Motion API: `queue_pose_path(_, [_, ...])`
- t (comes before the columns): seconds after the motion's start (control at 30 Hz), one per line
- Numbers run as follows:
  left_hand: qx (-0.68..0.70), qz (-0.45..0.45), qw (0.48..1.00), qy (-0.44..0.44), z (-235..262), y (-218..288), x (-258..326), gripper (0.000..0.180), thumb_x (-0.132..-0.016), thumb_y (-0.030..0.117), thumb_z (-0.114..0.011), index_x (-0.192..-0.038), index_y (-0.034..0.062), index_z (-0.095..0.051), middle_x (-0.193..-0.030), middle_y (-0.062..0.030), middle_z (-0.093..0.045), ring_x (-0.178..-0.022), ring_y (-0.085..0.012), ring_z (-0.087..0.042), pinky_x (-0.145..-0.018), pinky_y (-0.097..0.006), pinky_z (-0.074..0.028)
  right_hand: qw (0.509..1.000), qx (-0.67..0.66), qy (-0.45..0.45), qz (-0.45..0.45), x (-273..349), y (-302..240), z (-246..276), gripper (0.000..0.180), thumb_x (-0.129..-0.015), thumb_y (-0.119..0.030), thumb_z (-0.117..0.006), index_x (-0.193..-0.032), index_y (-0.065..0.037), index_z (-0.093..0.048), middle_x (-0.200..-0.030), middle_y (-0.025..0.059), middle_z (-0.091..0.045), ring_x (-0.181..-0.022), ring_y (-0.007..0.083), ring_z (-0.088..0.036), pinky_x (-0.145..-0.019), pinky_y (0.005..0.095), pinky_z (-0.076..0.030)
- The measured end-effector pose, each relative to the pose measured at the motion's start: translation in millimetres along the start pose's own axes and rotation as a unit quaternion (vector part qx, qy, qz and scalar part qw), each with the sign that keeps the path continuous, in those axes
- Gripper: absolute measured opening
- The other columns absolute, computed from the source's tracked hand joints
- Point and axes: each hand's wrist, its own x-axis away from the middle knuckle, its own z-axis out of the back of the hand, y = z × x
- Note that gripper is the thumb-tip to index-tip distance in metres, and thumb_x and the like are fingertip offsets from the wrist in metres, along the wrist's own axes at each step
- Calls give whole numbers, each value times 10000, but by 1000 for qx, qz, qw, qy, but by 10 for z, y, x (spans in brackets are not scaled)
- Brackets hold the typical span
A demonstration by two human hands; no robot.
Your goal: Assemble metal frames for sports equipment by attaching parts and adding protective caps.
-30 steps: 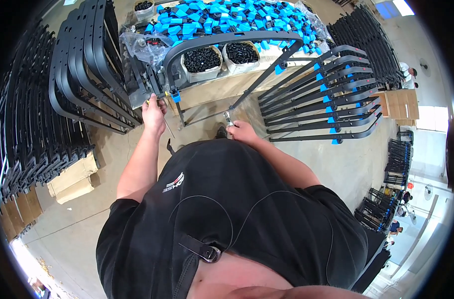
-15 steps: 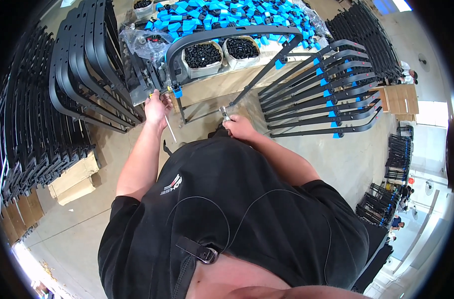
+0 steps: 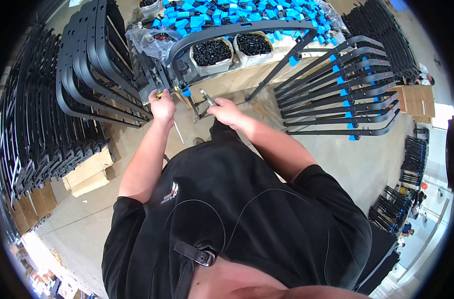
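Note:
A black metal frame with a curved top bar stands at the table's near edge. Blue plastic pieces sit on its legs: a left one and a right one. My left hand is closed beside the left leg around what looks like a screwdriver. Its yellow handle shows above the fingers, and its thin metal shaft sticks out below, toward me. My right hand grips a silver metal tool, its kind unclear, tipped toward the left blue piece. The fingertips are partly hidden.
Blue plastic parts are heaped on the table behind two boxes of small black parts, a left box and a right box. Black frames stack at left; frames with blue pieces lean at right. Clear plastic lies nearby.
My right hand has lifted the silver tool up and left, toward the frame's left leg. My left hand stays near that leg with the screwdriver-like tool. The whole view has shifted slightly.

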Motion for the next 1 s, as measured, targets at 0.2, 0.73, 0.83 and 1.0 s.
queue_pose_path(0.2, [37, 61, 995, -64, -12, 183, 89, 255, -1050, 210, -532, -1248, 106, -410, -746, 1, -485, -482, -81, -397, -386, -265, -321, 992, 114, 16, 51, -583, -156, -344, 394, -917, -191, -591, -1205, 74, -543, -1159, 288, -659, -1121, 401, -643, -954, 461, -502])
queue_pose_path(0.73, [39, 82, 995, -41, -37, 252, 127, 178, -1049, 204, -510, -1182, 139, -409, -729, 6, -449, -474, -75, -363, -383, -259, -289, 967, 215, -3, 138, -730, -261, -381, 401, -906, -108, -560, -1241, 106, -508, -1165, 326, -651, -1115, 444, -647, -971, 485, -514])
queue_pose_path(0.83, [44, 99, 993, -43, -32, 297, 133, 90, -1040, 185, -500, -1081, 129, -443, -703, 5, -434, -460, -78, -355, -374, -259, -284, 969, 216, -54, 102, -577, -429, -303, 413, -913, -147, -564, -1226, 119, -520, -1168, 338, -645, -1121, 446, -643, -967, 484, -511])
queue_pose_path(1.0, [43, 152, 984, -84, -5, 422, 10, 103, -1011, 137, -494, -910, 127, -479, -682, 5, -430, -441, -80, -351, -364, -259, -281, 978, 179, -96, 44, -532, -486, -270, 456, -913, -202, -567, -1213, 140, -530, -1194, 359, -627, -1139, 446, -633, -974, 484, -500])
